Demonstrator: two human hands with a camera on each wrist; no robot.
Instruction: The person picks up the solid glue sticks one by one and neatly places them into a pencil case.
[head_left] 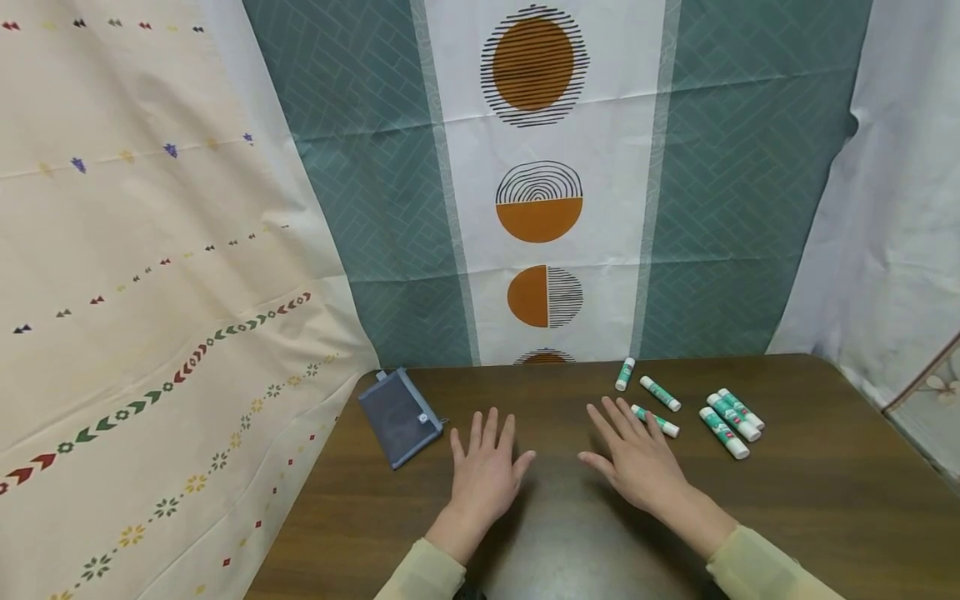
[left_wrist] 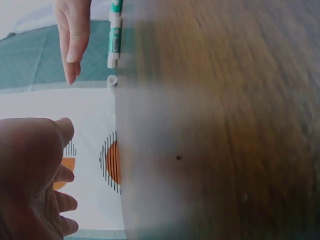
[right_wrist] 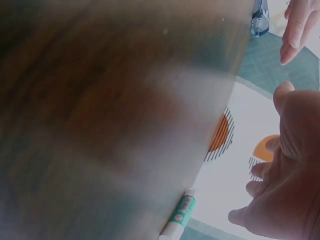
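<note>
My left hand [head_left: 486,477] hovers palm down above the table, fingers spread and holding nothing. Just left of it lies a blue-grey mesh zip pouch [head_left: 401,417]. The right hand [head_left: 636,460], likewise spread and bare, is over the table beside several green-and-white glue sticks. One glue stick [head_left: 667,423] lies partly hidden behind its fingers. Farther back are another glue stick [head_left: 660,393] and one near the rear edge [head_left: 625,374]. Three more, among them a glue stick [head_left: 724,433], lie side by side to the right. Both wrist views show the palms raised off the tabletop.
The dark wooden table [head_left: 570,533] has rounded back corners. Behind it hangs a green and white curtain [head_left: 390,208] with orange circles. A cream patterned cloth [head_left: 150,333] drapes along the left side, and a white cloth [head_left: 892,250] hangs on the right.
</note>
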